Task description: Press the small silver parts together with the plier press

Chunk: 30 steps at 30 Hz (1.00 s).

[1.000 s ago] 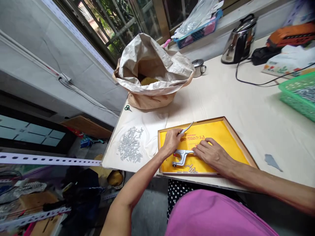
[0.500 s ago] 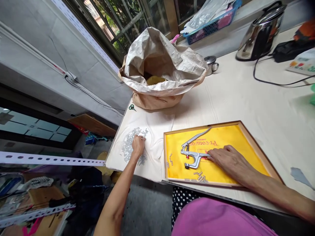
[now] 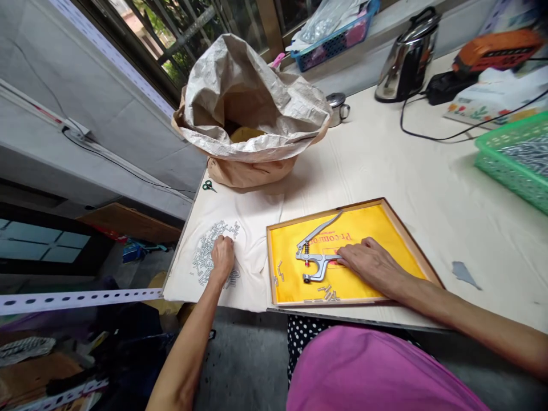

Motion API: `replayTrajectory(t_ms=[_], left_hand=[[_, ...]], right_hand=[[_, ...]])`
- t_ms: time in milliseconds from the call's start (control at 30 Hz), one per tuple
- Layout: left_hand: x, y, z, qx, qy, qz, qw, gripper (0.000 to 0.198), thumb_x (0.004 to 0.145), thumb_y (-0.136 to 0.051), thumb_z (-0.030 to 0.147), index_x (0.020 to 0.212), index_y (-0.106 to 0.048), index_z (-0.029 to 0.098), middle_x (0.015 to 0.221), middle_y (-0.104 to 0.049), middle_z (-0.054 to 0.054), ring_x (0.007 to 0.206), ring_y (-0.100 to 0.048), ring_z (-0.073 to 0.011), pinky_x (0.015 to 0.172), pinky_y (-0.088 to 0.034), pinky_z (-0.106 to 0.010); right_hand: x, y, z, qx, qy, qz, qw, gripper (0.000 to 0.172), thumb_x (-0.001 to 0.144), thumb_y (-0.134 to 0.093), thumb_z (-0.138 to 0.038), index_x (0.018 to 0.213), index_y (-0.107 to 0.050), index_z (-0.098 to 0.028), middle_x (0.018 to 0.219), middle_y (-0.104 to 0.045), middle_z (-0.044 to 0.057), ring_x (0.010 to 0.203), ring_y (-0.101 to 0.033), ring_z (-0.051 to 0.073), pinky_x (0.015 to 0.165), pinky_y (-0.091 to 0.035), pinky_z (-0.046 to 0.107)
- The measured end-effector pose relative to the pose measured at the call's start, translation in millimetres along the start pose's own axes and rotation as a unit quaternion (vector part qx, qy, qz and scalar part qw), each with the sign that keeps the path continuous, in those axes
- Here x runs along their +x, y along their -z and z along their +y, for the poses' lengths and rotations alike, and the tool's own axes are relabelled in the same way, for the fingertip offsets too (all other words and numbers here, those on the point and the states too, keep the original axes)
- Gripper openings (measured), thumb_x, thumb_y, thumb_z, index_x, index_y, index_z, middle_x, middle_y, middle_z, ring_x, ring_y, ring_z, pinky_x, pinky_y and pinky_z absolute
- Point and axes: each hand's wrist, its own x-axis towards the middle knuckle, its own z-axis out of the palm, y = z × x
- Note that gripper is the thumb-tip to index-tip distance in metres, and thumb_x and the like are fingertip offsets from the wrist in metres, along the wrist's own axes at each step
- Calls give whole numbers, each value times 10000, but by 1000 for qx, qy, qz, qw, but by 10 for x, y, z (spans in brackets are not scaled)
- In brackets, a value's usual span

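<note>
My left hand is closed at the right side of a pile of small metal pieces on the pale cloth. What its fingers hold, if anything, is too small to make out. My right hand grips one handle of the silver pliers, whose other handle slants up and away. The pliers rest over a yellow sheet with red print, inside a shallow tray. Small metal pieces lie near the tray's front edge, and a few others by its left side.
A large paper sack stands open behind the pile, with green scissors to its left. Further back are a lidded metal cup and a kettle. At the right sit a green basket and a grey scrap.
The view has shifted, bringing the green basket into sight at the right. My left hand has turned slightly over the pile, its fingers now hidden more. My right hand stays on the pliers.
</note>
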Motion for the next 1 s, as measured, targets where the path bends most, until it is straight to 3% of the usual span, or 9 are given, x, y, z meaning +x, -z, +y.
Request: replayTrajectory(t_ms=[100, 167, 233, 300, 400, 533, 833, 1000], left_hand=[[-205, 160, 242, -163, -18, 22, 986, 165, 868, -523, 198, 910, -675, 150, 977, -691, -105, 930, -643, -231, 813, -481, -313], [-430, 254, 511, -326, -17, -36, 944, 162, 835, -577, 275, 896, -675, 163, 850, -700, -58, 745, -652, -187, 684, -516, -278], [-687, 295, 808, -452, -25, -118, 884, 197, 789, -627, 340, 870, -673, 167, 779, -688, -30, 623, -621, -154, 567, -512, -250], [-914, 274, 1066, -501, -26, -179, 846, 204, 744, -666, 352, 822, -667, 163, 731, -676, -16, 559, -593, -131, 508, -499, -231], [-1109, 174, 1292, -514, -19, -216, 830, 196, 716, -691, 346, 738, -660, 154, 646, -646, -1, 511, -564, -108, 476, -476, -207], [-1148, 73, 1347, -513, 17, -233, 826, 210, 707, -719, 343, 680, -648, 148, 566, -614, 12, 479, -557, -105, 473, -474, -207], [-1050, 71, 1379, -532, 101, -313, 780, 266, 682, -811, 328, 697, -651, 116, 512, -604, 9, 430, -550, -85, 448, -491, -187], [-1024, 88, 1402, -515, 111, -314, 790, 273, 695, -816, 323, 673, -636, 119, 488, -593, 15, 405, -539, -80, 444, -499, -190]], right_hand=[[14, -10, 4, -7, -7, -4, 1000, 349, 1069, -289, -302, 840, -533, -205, 696, -599, -15, 610, -453, 152, 722, -222, 325], [15, -11, 8, -13, -9, -8, 1000, 330, 1064, -305, -281, 840, -535, -203, 694, -597, -12, 609, -452, 151, 720, -221, 327], [13, 9, 7, -11, -4, -11, 1000, 297, 1054, -325, -237, 853, -540, -202, 713, -600, -9, 621, -458, 151, 727, -229, 327], [9, 50, -1, -6, 8, -6, 1000, 262, 1040, -337, -182, 883, -547, -199, 754, -608, -3, 650, -472, 154, 740, -244, 324], [5, 117, -24, -16, 31, 11, 999, 215, 1021, -361, -146, 931, -552, -186, 802, -607, 14, 701, -489, 169, 746, -263, 323], [1, 134, -40, -29, 29, 20, 999, 168, 998, -389, -123, 959, -542, -182, 826, -602, 33, 737, -499, 183, 716, -257, 328], [47, -10, -6, -9, -18, -33, 999, 154, 998, -396, -165, 949, -539, -193, 810, -628, 18, 703, -506, 169, 741, -235, 341], [79, 25, -7, 6, -10, -55, 998, 163, 1002, -386, -157, 955, -538, -196, 827, -626, 10, 703, -504, 164, 741, -218, 345]])
